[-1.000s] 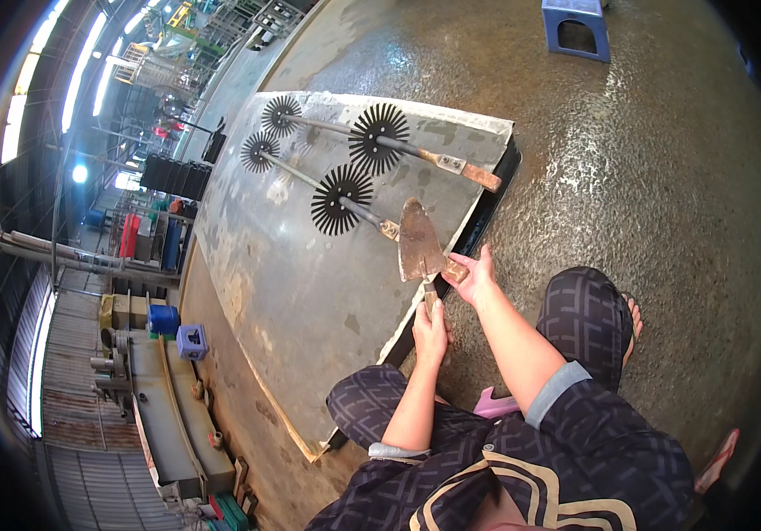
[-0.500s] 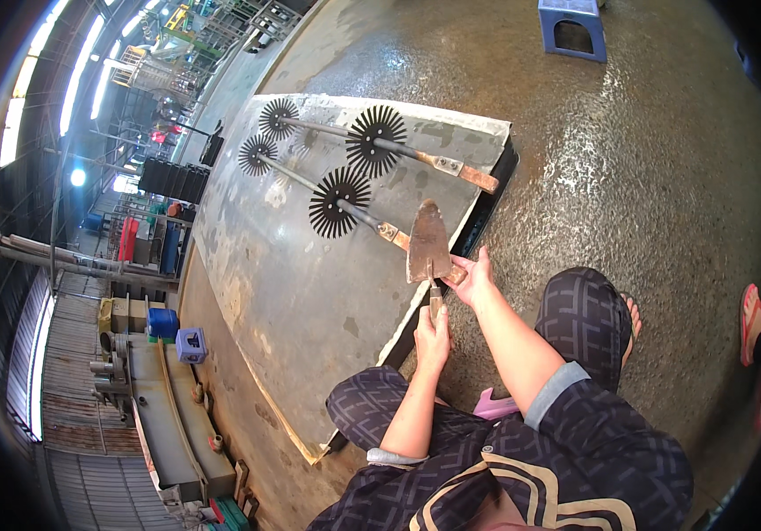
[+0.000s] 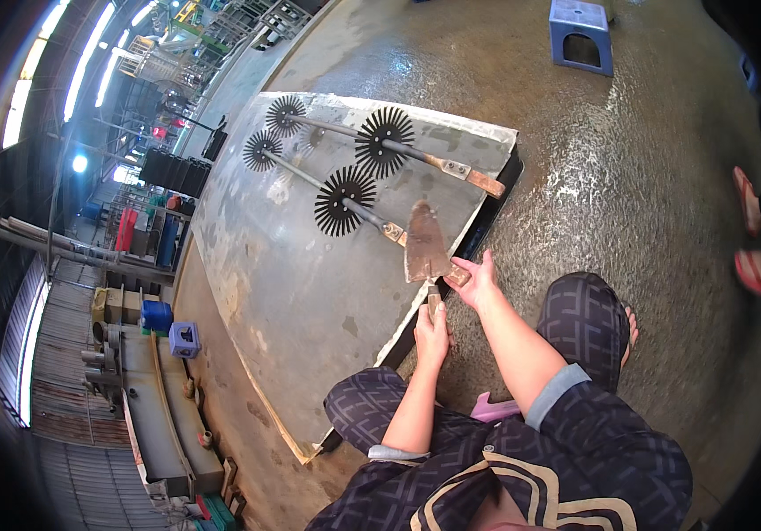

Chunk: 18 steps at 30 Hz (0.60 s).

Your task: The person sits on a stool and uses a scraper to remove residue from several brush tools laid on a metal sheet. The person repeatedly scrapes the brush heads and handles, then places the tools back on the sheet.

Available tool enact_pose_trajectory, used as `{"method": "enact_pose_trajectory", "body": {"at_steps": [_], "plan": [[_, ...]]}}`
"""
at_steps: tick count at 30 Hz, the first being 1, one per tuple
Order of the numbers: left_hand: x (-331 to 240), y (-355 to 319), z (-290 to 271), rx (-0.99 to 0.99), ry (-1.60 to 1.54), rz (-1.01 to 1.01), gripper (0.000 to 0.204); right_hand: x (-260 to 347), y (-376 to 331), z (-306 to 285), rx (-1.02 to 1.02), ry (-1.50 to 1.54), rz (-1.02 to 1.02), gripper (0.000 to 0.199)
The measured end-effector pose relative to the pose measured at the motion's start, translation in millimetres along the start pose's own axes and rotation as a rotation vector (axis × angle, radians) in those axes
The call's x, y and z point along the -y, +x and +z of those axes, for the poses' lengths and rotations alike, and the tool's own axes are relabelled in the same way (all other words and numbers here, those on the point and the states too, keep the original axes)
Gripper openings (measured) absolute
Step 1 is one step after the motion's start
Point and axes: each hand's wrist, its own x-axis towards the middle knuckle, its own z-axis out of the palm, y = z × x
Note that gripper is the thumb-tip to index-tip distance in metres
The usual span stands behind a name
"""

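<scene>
My left hand (image 3: 432,334) is closed round the short wooden handle of a trowel (image 3: 426,246), whose rusty, pointed blade is raised over the slab's edge. My right hand (image 3: 478,283) is beside the blade's base, at the wooden grip end of a disc tool (image 3: 345,202); its thumb and a finger are spread, and the contact is partly hidden. That tool has black slotted discs on a grey rod, and the blade covers part of its grip. A second similar disc tool (image 3: 385,142) lies just beyond it. Both rest on a large grey slab (image 3: 283,292).
A blue plastic stool (image 3: 580,35) stands on the wet floor (image 3: 575,186) at the far right. Another person's sandalled feet (image 3: 752,265) are at the right edge. On the left are a long metal tank (image 3: 159,416), a blue drum (image 3: 157,316) and a small stool (image 3: 184,339).
The trowel blade has tilted slightly to the left. At the right edge, the other person's feet have moved, and both now show. My view has shifted a little.
</scene>
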Motion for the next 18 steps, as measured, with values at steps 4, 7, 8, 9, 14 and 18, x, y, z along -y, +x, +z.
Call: {"method": "enact_pose_trajectory", "body": {"at_steps": [4,7,8,9,14,18], "plan": [[2.7,-4.8,2.1,0.057,-0.001,0.016,0.026,1.0,-5.4,4.5,-0.023,-0.025,-0.011,0.088],[0.7,5.8,2.3,0.000,-0.071,0.001,0.024,1.8,-8.3,6.7,-0.036,-0.064,-0.014,0.087],[2.4,9.3,3.0,-0.034,-0.112,-0.012,0.024,2.5,-6.3,5.3,-0.035,-0.094,-0.006,0.087],[4.6,7.7,4.4,-0.005,-0.079,0.009,0.025,3.1,-4.4,3.7,-0.035,-0.124,0.003,0.087],[2.7,7.4,3.3,-0.034,-0.048,0.028,0.027,6.6,-5.0,3.6,-0.094,-0.173,-0.016,0.086],[17.3,7.4,6.8,-0.054,0.063,0.106,0.031,2.8,-5.9,10.0,-0.131,-0.211,-0.018,0.088]]}}
